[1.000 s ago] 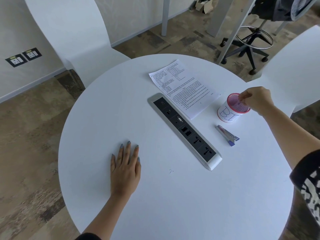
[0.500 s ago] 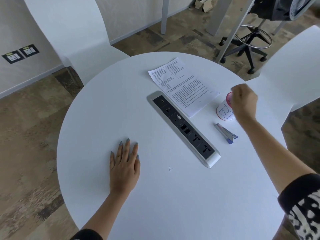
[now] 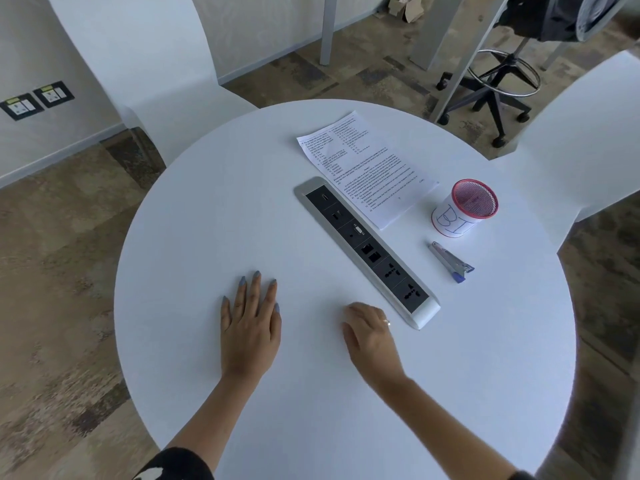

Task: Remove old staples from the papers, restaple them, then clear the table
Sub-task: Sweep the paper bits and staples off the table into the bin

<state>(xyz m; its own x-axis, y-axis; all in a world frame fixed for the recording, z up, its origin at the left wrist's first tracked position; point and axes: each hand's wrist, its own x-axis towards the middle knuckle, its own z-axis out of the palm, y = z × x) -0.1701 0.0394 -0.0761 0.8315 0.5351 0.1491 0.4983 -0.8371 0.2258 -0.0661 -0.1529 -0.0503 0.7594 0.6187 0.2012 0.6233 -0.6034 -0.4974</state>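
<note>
Near the bottom edge of the view both forearms are cut off, so only a scrap of dark patterned sleeve [image 3: 173, 465] shows by the left elbow. On the round white table [image 3: 207, 209] the right hand [image 3: 372, 337] is blurred and its fingers curl downward toward the tabletop, hiding their tips; whether they pinch anything beneath cannot be told. That hand sits just beside the near end of the power strip [image 3: 367, 249] set into the table, with a ring visible on one finger. The left hand [image 3: 251, 323] lies flat, palm down, fingers spread slightly and holding nothing, well apart from every task item. The printed papers [image 3: 367, 168] lie beyond the power strip toward the table's far side, one long edge just beside it; the print is too small to read and no staple can be made out on them. The stapler [image 3: 450, 261], metal with a blue end, lies on the table to the right of the strip, well apart from both hands. Beyond it stands a red mesh cup [image 3: 464, 209] wrapped in white paper with blue letters, only partly legible, close to the papers' near corner. White chairs [image 3: 149, 64] flank the table, and a black stool [image 3: 498, 84] stands on the floor behind, its seat cut off by the frame.
</note>
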